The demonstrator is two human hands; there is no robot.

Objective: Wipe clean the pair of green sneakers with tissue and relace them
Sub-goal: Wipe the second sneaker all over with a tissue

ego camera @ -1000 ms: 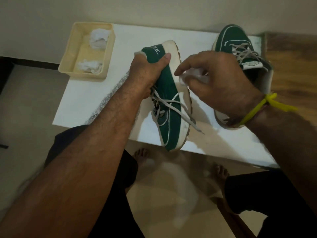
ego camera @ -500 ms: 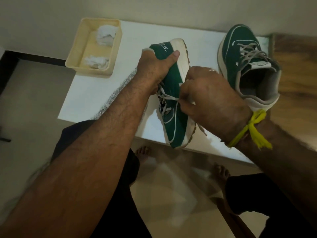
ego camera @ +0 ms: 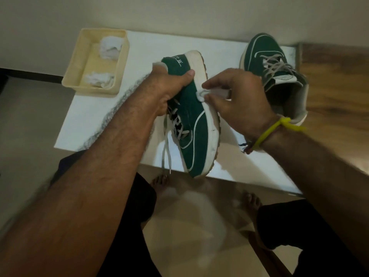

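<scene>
My left hand (ego camera: 169,86) grips a green sneaker (ego camera: 194,124) by its heel, tilted on its side with the white sole facing right and the toe hanging past the table's near edge. Its grey laces (ego camera: 166,148) dangle loose. My right hand (ego camera: 237,98) pinches a white tissue (ego camera: 201,94) and presses it against the sneaker's side where the green upper meets the sole. The second green sneaker (ego camera: 267,62) stands upright on the white table (ego camera: 95,116) at the back right, laced, partly hidden by my right hand.
A cream plastic tray (ego camera: 75,76) at the table's back left holds two crumpled tissues (ego camera: 110,47). A wall runs behind the table. A wooden surface (ego camera: 335,82) lies to the right. My bare feet (ego camera: 159,181) and dark trousers are below the table edge.
My right hand has moved up the sneaker from the mid-side towards the heel with the tissue. My left hand keeps its grip on the heel.
</scene>
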